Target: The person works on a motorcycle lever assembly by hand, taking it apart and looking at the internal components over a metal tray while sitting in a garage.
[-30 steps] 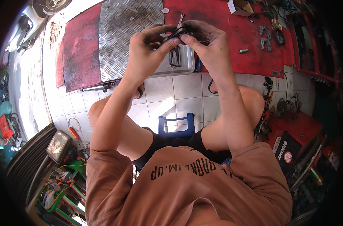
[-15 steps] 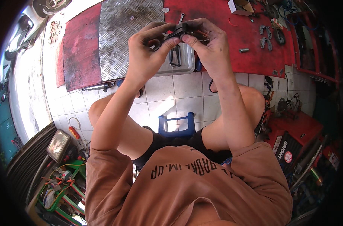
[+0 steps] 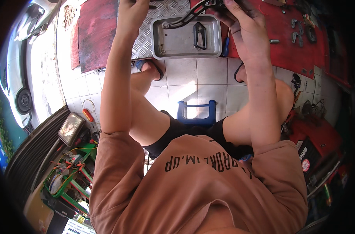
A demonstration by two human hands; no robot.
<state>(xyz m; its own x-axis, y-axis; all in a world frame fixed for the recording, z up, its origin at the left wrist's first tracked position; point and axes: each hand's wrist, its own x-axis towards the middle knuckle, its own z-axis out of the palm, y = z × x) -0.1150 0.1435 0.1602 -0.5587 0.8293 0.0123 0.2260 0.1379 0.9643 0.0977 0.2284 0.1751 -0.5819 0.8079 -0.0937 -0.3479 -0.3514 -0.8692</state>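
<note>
A black metal arm with long slots cut through it (image 3: pixel 191 16) is gripped in my right hand (image 3: pixel 247 33), near the top edge of the view. Its bolted end hangs over a shallow metal tray (image 3: pixel 156 39). Off to the left is my left hand (image 3: pixel 130 17), its fingers mostly cut off by the upper edge, with something dark beside the fingertips that I cannot make out. Inside the tray lie a black loop-shaped part (image 3: pixel 200 36) and a few small bolts (image 3: pixel 161 49). Right of the tray rests a screwdriver with a blue handle (image 3: pixel 226 47).
The tray stands partly on a diamond-tread metal plate (image 3: pixel 143 48), with red matting (image 3: pixel 95 35) on both sides. A metal socket (image 3: pixel 274 41), grey metal parts (image 3: pixel 296 37) and a black ring (image 3: pixel 310 34) lie rightward. Between my legs is a blue stool (image 3: pixel 197 117).
My hands, earlier together on a black part, have moved apart, the left one leftward and the right one rightward with the slotted arm. The view has shifted, showing the whole tray.
</note>
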